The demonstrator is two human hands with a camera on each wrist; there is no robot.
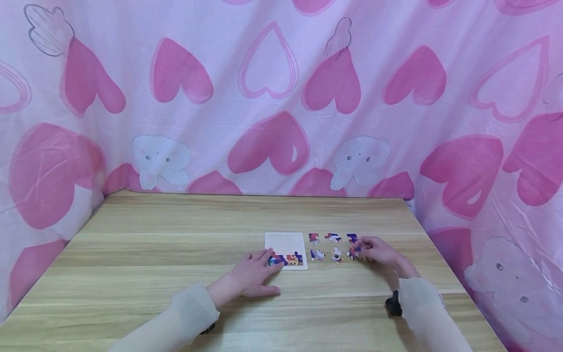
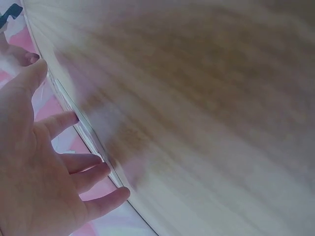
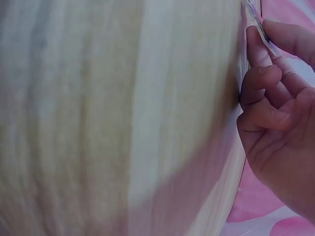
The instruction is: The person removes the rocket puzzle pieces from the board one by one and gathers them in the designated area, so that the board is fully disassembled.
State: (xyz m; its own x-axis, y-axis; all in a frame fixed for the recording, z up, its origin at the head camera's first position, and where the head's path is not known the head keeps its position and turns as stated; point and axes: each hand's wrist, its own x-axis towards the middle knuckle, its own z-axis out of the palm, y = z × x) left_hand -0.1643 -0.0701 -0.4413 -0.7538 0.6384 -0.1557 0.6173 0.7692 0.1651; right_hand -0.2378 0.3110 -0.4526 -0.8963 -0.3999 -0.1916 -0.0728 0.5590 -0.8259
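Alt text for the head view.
A person's right hand pinches a multicoloured jigsaw piece at a wood-grain table, while the left hand touches a white rectangular puzzle tray with joined pieces along its near edge. Five loose pieces lie right of the tray; a pink heart-patterned curtain hangs behind.

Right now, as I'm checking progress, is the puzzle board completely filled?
No, the upper part of the puzzle board is bare, with fitted pieces only along its lower part.

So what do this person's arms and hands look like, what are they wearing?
The left sleeve and right sleeve are plain, pale greyish-beige, ending short of the hands. A small black wrist camera shows beside the right one. The fingers wear no gloves.
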